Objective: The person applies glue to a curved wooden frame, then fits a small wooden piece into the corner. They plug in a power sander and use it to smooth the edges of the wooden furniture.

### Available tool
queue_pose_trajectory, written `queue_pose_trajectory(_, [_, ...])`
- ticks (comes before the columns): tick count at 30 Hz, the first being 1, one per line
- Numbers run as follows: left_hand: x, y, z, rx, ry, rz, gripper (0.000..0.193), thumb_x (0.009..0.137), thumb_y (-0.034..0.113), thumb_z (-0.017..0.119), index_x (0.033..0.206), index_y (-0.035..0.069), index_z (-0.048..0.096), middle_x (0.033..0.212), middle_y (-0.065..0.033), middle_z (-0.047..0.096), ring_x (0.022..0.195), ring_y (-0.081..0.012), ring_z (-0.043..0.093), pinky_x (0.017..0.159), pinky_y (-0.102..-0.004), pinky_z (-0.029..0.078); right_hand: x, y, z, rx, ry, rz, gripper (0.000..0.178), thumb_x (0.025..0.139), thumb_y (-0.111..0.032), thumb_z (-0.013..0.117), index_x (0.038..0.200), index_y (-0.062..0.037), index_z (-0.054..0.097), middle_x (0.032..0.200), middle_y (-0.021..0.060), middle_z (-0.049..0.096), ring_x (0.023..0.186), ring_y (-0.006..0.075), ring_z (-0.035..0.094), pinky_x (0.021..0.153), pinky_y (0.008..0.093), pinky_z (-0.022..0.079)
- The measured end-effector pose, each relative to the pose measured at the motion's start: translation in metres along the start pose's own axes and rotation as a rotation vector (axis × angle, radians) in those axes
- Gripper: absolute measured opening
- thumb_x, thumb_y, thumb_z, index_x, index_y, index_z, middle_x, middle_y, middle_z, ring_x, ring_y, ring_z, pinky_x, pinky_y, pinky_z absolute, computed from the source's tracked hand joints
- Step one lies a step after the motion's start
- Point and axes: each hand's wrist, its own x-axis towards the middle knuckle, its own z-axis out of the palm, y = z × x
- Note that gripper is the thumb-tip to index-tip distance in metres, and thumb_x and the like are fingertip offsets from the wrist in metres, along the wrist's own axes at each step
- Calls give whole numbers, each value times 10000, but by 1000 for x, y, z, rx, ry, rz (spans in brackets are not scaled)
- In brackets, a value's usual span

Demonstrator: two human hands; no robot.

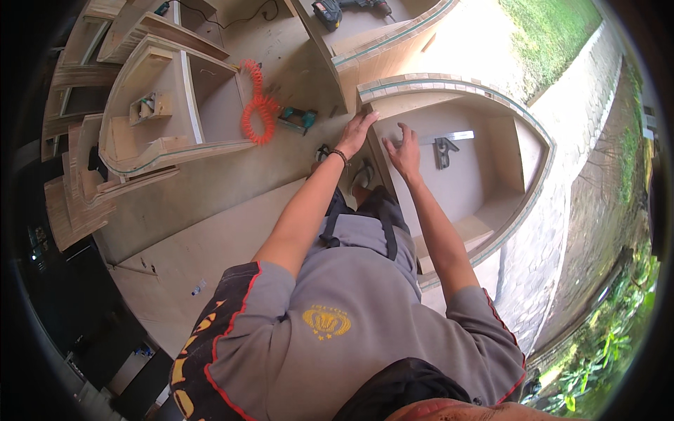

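A boat-shaped wooden cabinet frame [504,242] with a curved, layered rim lies in front of me and to the right. My left hand [357,133] rests at its near left corner, fingers stretched along the edge. Over the pale inner panel [456,186] hovers my right hand [405,156], with thumb and fingers apart and nothing visible between them. Just right of that hand, a combination square [442,152] lies on the panel, its steel rule pointing right. Whether my right fingertips touch the rule's end cannot be made out.
At the left stands a similar curved frame [151,158] with a small wooden box [150,109] inside. A coiled orange air hose [258,121] runs to a teal nail gun [298,119] on the floor. A cordless drill [351,12] sits in another frame at the top.
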Motion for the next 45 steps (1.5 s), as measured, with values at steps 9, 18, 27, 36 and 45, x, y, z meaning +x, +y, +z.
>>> queue_pose_trajectory(9, [8,-10,-5,-101,-164,-57,851,920,685,522,1424,-1,558,1411,-204,582,1318,-294,523,1155,-401,344,41,8,26,-168,34,-149,695,830,-374,826,1341,-1,536,1235,265,595,1140,476,542,954,528,463])
queue_pose_trajectory(18, [0,-138,-46,-85,-179,-235,930,950,654,601,1518,-58,409,1431,-242,586,1376,-315,532,1141,-376,398,50,34,67,-539,171,-262,863,748,-569,845,1376,-37,583,1385,248,520,1239,445,485,1057,544,389])
queue_pose_trajectory(27, [48,-406,-121,452,-81,-494,664,922,576,609,1297,31,666,1198,-180,731,1145,-357,678,996,-453,520,48,55,74,-446,91,-259,511,831,-394,837,1171,-43,685,1087,187,696,1005,404,636,895,515,459])
queue_pose_trajectory(36, [286,-559,-102,614,291,-201,434,914,422,682,1127,44,659,1202,-197,674,1113,-399,651,910,-510,549,25,91,65,-308,53,-152,450,1029,-312,640,1309,29,551,1275,165,574,1206,266,529,1073,412,377])
queue_pose_trajectory(45, [391,-656,-71,791,592,122,386,902,306,747,1171,49,645,1215,-183,628,1155,-386,615,932,-487,537,35,50,86,-507,235,-193,420,970,-406,681,1095,-12,607,1065,120,566,1031,262,553,970,382,424])
